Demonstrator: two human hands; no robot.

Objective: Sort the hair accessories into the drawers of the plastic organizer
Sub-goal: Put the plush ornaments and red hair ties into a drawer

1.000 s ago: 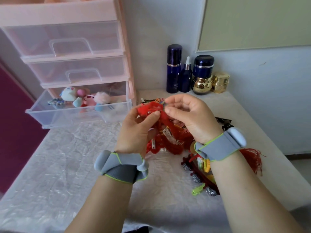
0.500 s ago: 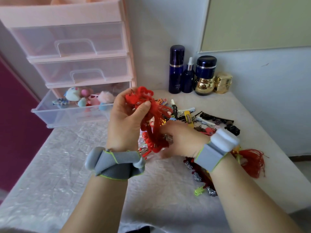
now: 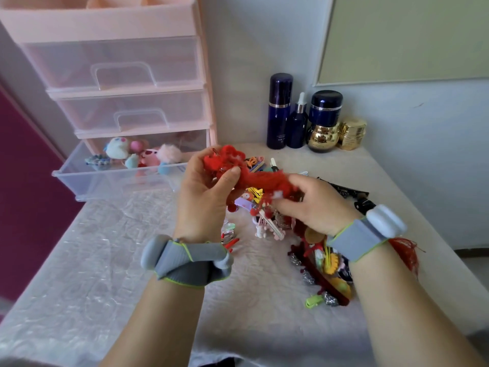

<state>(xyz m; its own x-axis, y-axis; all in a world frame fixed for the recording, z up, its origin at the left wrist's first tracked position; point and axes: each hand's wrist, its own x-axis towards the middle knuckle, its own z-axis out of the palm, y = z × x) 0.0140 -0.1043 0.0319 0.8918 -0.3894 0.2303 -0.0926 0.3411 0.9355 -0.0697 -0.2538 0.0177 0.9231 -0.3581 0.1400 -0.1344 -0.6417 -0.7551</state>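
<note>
A pink plastic organizer [image 3: 105, 22] stands at the back left with two closed drawers and its bottom drawer [image 3: 111, 181] pulled open, holding plush hair accessories [image 3: 148, 154]. My left hand [image 3: 206, 197] grips a bunch of red tasselled hair accessories [image 3: 254, 176] above the table. My right hand [image 3: 315, 205] holds the other end of the same red bunch. Beneath and to the right lies a pile of mixed hair clips [image 3: 325, 263].
Dark blue bottles [image 3: 280, 109] and gold jars [image 3: 352, 133] stand against the back wall. Black clips [image 3: 352, 194] lie at the right. A pale patterned cloth [image 3: 92, 260] covers the table. The table's right edge runs close to the pile.
Both hands first held the red bunch together. The right hand then dipped to the pile and has come back up, now holding the bunch's right end, stretched between both hands.
</note>
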